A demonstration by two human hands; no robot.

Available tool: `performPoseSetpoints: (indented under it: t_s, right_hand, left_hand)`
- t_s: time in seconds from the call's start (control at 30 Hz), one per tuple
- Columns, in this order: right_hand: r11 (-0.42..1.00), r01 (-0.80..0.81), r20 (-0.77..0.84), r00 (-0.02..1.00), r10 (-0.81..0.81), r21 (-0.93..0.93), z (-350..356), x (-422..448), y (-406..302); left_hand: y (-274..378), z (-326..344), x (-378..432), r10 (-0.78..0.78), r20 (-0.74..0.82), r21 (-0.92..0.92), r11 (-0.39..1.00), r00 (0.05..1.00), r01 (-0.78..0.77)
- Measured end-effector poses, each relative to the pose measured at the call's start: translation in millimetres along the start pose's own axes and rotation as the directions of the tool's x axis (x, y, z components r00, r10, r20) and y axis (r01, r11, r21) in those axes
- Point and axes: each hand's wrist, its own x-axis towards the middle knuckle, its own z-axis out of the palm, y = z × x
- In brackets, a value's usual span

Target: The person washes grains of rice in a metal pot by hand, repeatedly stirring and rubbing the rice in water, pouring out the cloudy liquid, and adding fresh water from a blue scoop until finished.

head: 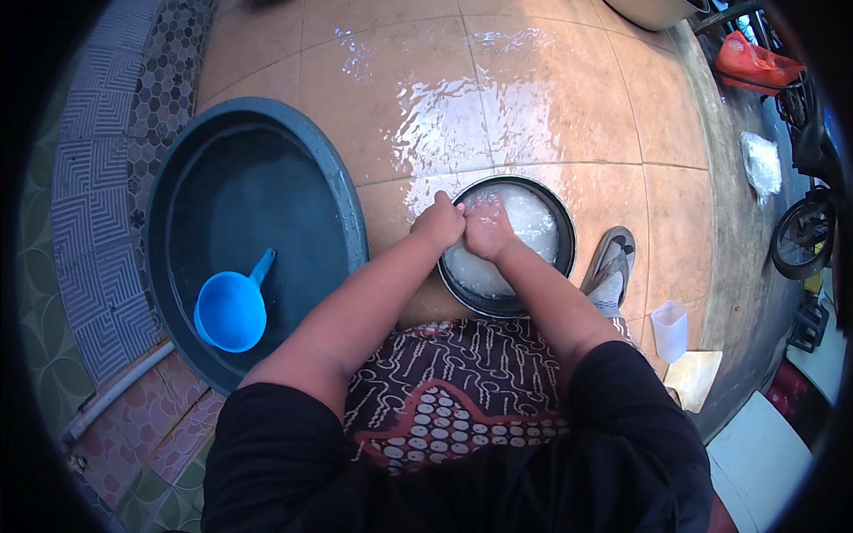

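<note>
On the wet floor before me sits a round dark metal pot. It holds cloudy water with a whitish mass that looks like rice grains. My left hand is closed on the pot's left rim, thumb up. Inside the pot, against the left side, my right hand is dipped in the water. Its fingers are blurred by the water, so I cannot tell whether they hold anything. To the left stands a large dark basin of water. A blue plastic dipper floats in it, handle pointing up and right.
My sandalled foot is right of the pot. Beyond it are a translucent plastic cup and a yellowish sheet. A clear plastic bag lies near a motorbike wheel. Water glistens on the floor tiles. A pipe runs lower left.
</note>
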Motion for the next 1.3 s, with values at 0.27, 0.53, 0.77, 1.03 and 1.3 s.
performPoseSetpoints:
  t_s: [0.27,0.53,0.77,1.03,1.3]
  right_hand:
    - [0.741,-0.637,0.346,0.758,0.553,0.210,-27.7,-18.9,43.9]
    - [0.207,-0.764,0.766,0.637,0.091,0.611,44.7,-28.7,41.5]
    - [0.102,-0.653,0.650,0.757,0.062,0.750,32.1,-6.1,-2.5]
    - [-0.288,-0.494,0.546,0.827,0.137,0.820,21.2,-6.2,0.9]
    - [0.836,-0.377,-0.197,0.855,0.479,0.399,-2.0,0.7,28.8]
  left_hand:
    - [-11.6,5.1,17.1,-0.018,0.025,-0.072,0.997,1.000,0.019]
    - [-4.7,5.3,17.0,-0.085,0.025,-0.074,0.993,0.996,0.087]
    - [-7.0,4.7,20.8,-0.096,0.033,-0.112,0.989,0.995,0.099]
    - [-7.5,2.8,23.7,-0.160,0.063,-0.131,0.977,0.985,0.167]
    - [4.9,-3.6,17.6,-0.101,-0.030,-0.015,0.995,0.994,0.101]
